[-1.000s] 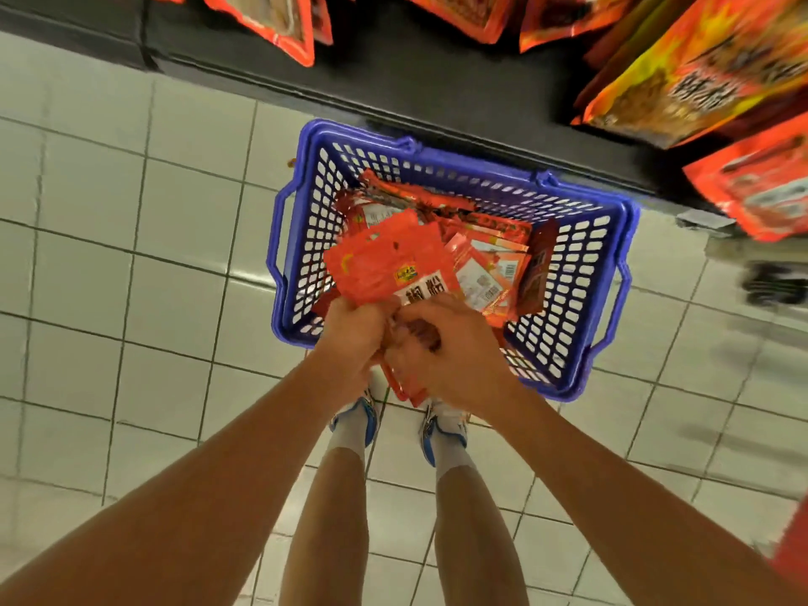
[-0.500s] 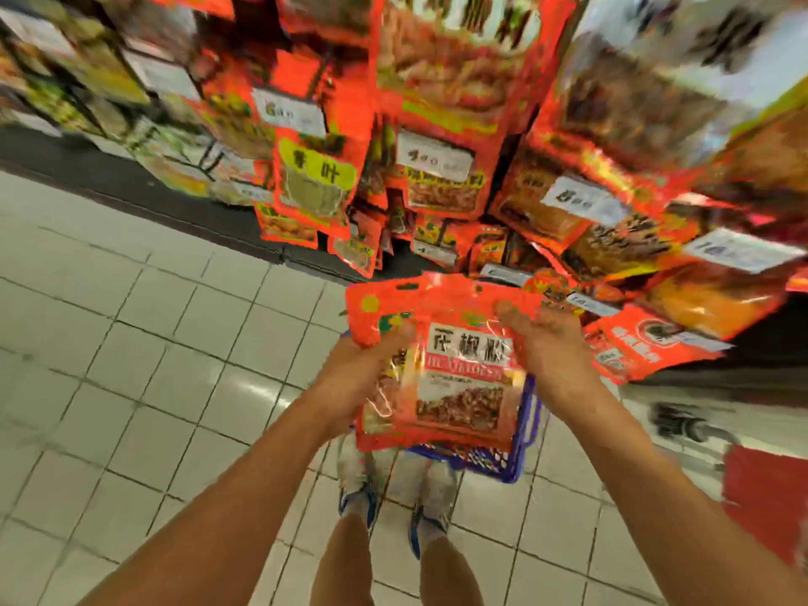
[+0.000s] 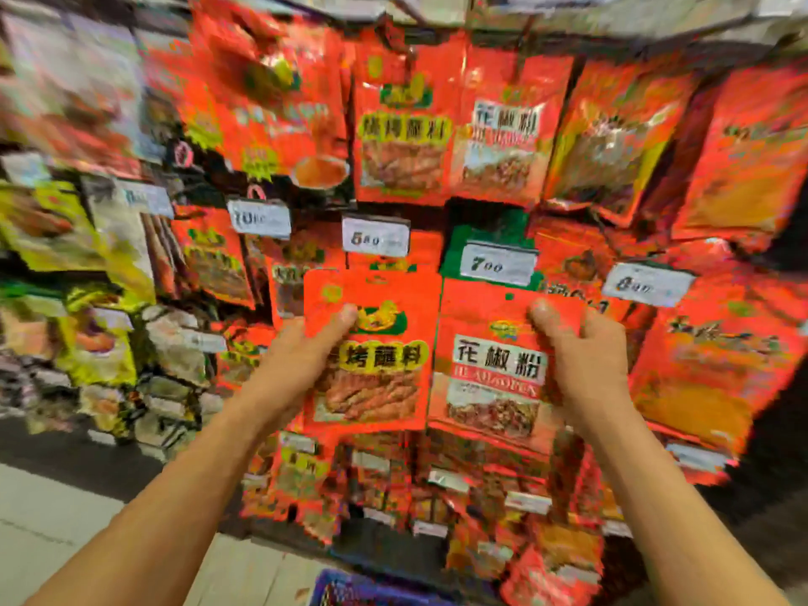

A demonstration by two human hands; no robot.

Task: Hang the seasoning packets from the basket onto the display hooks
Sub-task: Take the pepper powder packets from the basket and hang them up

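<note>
I hold two red seasoning packets up in front of the display wall. My left hand [image 3: 301, 356] grips a packet with a yellow label and a picture of skewered meat [image 3: 376, 378]. My right hand [image 3: 577, 352] grips a packet with a white label and a picture of brown powder [image 3: 489, 387]. The two packets sit side by side, just apart. Matching packets hang on the wall above: a yellow-label one [image 3: 402, 129] and a white-label one [image 3: 503, 133]. The hooks themselves are hidden by packets. A corner of the blue basket [image 3: 345, 590] shows at the bottom edge.
White price tags stick out from the wall, one reading 580 [image 3: 376, 238] and one reading 700 [image 3: 496, 264]. Red packets crowd the wall on the right and below; yellow and green packets [image 3: 83, 273] hang on the left. Pale tiled floor [image 3: 48, 509] lies at lower left.
The hands rose from the basket on the floor to the display wall. The bunch held together has been split, one packet in each hand. The view swung up from the floor.
</note>
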